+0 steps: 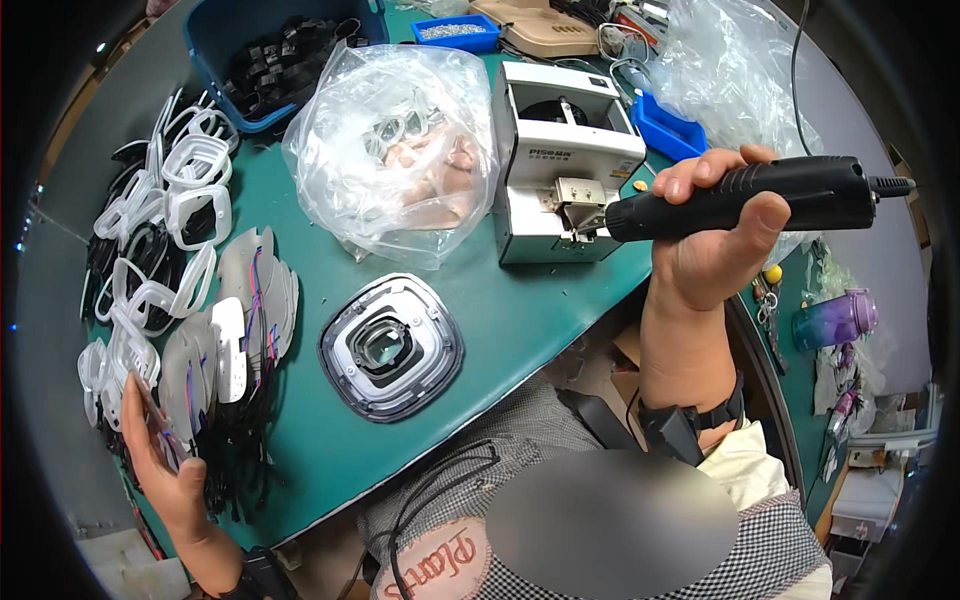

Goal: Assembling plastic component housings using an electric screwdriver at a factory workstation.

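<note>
There is one black screwdriver (745, 200), and the right hand (703, 262) is closed around its body. One white machine (570, 165) stands before it, and one rounded-square housing (440, 352) lies flat, near the front edge. Two small blue trays, one at the back (455, 36) and one beside the machine (665, 130), are seen, with one blue bin (217, 85) of black parts. The white frames (198, 160) and grey plates (272, 290) are too overlapped for a sure count. The left hand (170, 475) is beside them, fingers stretched and thumb apart; whether it grips a plate, one cannot tell.

The desk (500, 335) has a green top; a purple bottle (835, 320) is at the right, and a grey wall (60, 330) rises at the left.

The screwdriver is at the machine's front, its tip pointing left toward the metal block (582, 195). Its long axis runs nearly level, slightly higher at the cable (893, 187) end.
</note>
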Available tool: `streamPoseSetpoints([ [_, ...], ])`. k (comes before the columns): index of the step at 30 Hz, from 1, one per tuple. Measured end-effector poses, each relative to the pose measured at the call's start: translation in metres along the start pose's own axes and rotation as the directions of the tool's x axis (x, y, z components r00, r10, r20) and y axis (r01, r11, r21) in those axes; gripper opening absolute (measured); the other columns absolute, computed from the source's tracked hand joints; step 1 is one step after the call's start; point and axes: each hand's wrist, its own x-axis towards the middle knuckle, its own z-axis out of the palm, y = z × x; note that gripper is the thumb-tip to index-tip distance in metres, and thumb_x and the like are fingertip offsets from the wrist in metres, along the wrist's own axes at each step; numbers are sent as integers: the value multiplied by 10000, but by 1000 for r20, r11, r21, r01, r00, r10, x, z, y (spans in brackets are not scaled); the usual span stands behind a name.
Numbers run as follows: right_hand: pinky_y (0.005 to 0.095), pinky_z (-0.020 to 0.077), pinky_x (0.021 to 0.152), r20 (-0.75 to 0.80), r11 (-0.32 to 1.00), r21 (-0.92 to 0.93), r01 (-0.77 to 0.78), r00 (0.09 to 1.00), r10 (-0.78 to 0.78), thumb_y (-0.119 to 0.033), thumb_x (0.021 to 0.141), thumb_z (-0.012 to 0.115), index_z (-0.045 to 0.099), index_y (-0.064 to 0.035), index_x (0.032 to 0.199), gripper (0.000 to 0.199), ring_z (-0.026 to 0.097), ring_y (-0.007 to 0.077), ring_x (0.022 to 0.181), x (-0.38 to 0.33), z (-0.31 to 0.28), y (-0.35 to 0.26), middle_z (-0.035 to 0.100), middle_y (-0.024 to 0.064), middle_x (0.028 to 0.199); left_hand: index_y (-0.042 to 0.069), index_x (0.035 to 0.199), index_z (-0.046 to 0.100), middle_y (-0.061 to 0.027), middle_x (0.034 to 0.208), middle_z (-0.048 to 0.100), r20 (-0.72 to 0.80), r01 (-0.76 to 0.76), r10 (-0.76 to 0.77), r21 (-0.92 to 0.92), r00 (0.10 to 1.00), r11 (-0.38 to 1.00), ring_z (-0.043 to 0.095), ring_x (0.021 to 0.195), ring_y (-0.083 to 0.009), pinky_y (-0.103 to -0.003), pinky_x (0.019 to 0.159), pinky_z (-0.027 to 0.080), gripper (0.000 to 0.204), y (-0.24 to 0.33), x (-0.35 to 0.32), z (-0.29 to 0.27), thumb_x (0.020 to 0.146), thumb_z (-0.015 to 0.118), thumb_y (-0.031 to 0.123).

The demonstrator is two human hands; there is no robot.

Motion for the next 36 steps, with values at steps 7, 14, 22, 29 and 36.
streamPoseSetpoints([
  [7,326,500,574,13,999,-8,-33,999,33,-441,840,680,449,-3,1135,577,551,192,572,-3,0,12,548,108,744,-51,1455,334,-197,1464,358,52,-27,27,-17,998,1000,365,1359,-299,-414,1122,261,1184,13,-1,15,689,611,809],
  [14,346,466,595,166,975,-171,-141,971,170,-504,870,621,474,-23,1110,557,526,190,601,10,10,7,515,95,765,-66,1433,366,-204,1431,416,92,-25,25,-1,995,1000,399,1337,-296,-410,1111,282,1208,31,1,30,662,609,831],
  [22,335,482,546,254,880,191,-434,888,383,-486,894,568,502,-46,1115,497,549,195,560,-12,22,4,535,93,738,-14,1377,479,-214,1403,468,231,-79,74,12,970,997,473,1283,-336,-424,1067,355,1096,49,-5,42,661,639,800],
  [29,325,468,635,510,775,347,-528,799,317,-592,850,615,480,21,1236,737,514,173,667,-11,26,-4,496,76,856,17,1318,527,-210,1344,493,316,-232,181,132,931,964,493,1207,-390,-465,1030,385,958,68,-1,65,527,837,461],
  [36,334,467,657,593,749,336,-570,747,302,-580,824,645,463,21,1261,765,529,163,683,-14,46,-9,493,61,864,5,1308,523,-224,1343,489,350,-272,210,139,913,952,483,1218,-402,-474,1029,386,937,97,14,94,533,831,431],
])
